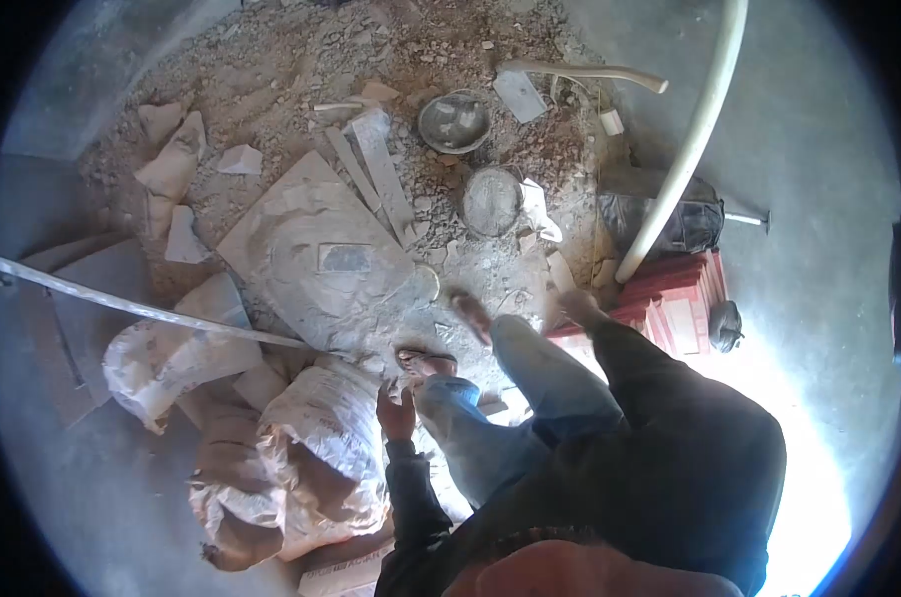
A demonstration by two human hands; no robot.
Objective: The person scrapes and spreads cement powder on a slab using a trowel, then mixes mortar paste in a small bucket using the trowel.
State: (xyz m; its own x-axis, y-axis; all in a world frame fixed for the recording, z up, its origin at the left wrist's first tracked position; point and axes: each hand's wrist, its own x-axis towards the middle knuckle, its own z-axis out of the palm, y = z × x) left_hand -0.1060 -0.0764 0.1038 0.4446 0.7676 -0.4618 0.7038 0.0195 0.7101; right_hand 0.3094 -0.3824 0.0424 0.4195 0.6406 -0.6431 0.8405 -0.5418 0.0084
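My left hand (pixel 396 413) is raised beside the torn cement sacks (pixel 336 428), its fingers apart with nothing between them. Near the edge of a stack of red boxes (pixel 677 303) is my right hand (pixel 580 308); its fingers are too small and blurred to read. Between and ahead of my feet lies dusty ground. A large square slab (pixel 271 239) covered with grey powder rests ahead on the left, with a small dark rectangular plate (pixel 344 258) on it. Two round pans (pixel 454 122) of grey material sit ahead of my feet.
A pale pipe (pixel 691 139) rises at the right, by a dark bag (pixel 694 224). A long strip (pixel 132 299) crosses the left side. A wooden handle (pixel 595 72), broken tile pieces (pixel 240 159) and narrow strips (pixel 383 164) lie on rubble.
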